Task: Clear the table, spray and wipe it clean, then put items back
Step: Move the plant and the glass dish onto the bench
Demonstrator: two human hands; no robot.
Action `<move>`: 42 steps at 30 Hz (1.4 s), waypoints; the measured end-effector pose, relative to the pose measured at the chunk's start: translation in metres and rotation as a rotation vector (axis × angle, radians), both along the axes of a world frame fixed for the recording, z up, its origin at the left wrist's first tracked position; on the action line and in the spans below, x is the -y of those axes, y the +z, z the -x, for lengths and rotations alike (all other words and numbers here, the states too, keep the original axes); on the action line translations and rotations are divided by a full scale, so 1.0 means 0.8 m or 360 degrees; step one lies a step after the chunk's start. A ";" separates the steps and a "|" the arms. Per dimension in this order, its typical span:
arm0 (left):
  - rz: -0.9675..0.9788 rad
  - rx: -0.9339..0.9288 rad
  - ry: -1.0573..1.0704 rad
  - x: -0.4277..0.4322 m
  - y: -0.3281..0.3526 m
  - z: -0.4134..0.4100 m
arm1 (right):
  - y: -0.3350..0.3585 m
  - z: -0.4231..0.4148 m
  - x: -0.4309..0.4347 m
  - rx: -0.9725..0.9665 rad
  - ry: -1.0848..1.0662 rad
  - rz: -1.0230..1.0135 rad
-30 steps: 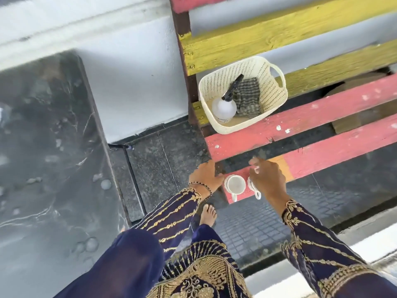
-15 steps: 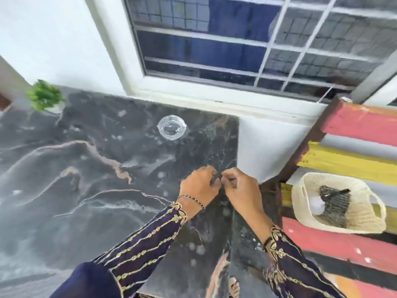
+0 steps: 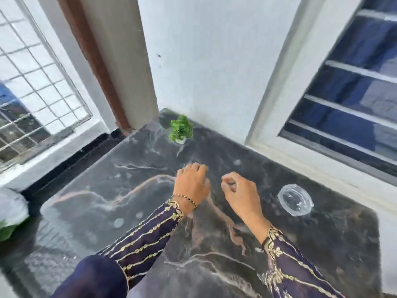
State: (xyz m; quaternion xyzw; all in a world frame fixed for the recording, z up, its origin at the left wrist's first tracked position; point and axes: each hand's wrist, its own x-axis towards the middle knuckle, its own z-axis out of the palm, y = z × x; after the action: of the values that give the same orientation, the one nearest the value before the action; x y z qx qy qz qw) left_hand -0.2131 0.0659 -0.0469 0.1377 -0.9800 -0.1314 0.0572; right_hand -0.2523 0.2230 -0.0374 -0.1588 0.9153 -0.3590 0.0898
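A dark marble table [image 3: 129, 207] with pale veins fills the lower view. On it stand a small green plant in a white pot [image 3: 181, 129] at the far corner and a clear glass ashtray [image 3: 294, 200] on the right. My left hand [image 3: 192, 183] hovers over the table's middle with loosely curled fingers, holding nothing. My right hand [image 3: 238, 191] is beside it, left of the ashtray, fingers curled with thumb near fingertips, and nothing visible in it.
A white wall and a window with bars [image 3: 348, 87] run along the table's far and right side. A brown door frame [image 3: 103, 67] and a grilled window [image 3: 36, 87] stand at left. A white and green object [image 3: 10, 211] sits at the left edge.
The view swung from the bench with basket and cups to the table. Both hands left the cups and moved over the table toward the plant and ashtray.
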 end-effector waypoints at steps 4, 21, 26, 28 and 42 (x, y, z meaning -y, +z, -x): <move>0.0138 0.0046 0.0112 0.083 0.001 0.050 | -0.001 0.027 0.064 -0.0001 0.0070 0.0061; -0.0019 -0.0014 -0.0022 0.154 -0.010 0.162 | -0.017 0.092 -0.005 -0.0029 -0.0251 -0.0003; -0.0190 -0.0034 -0.0103 0.120 0.007 0.153 | -0.022 0.088 -0.059 0.0018 -0.0478 0.0016; -0.0289 -0.0056 -0.0174 0.095 0.014 0.147 | -0.027 0.081 -0.082 0.0037 -0.0595 -0.0035; -0.0569 -0.0185 -0.0660 -0.051 -0.001 0.112 | -0.075 0.076 -0.214 0.0690 -0.1489 0.0022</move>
State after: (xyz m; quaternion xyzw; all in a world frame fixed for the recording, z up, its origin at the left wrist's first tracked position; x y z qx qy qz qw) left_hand -0.3024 0.1065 -0.0480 -0.0658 -0.9436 -0.3190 0.0599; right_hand -0.3132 0.3943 -0.0975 0.3450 0.8464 -0.3914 0.1061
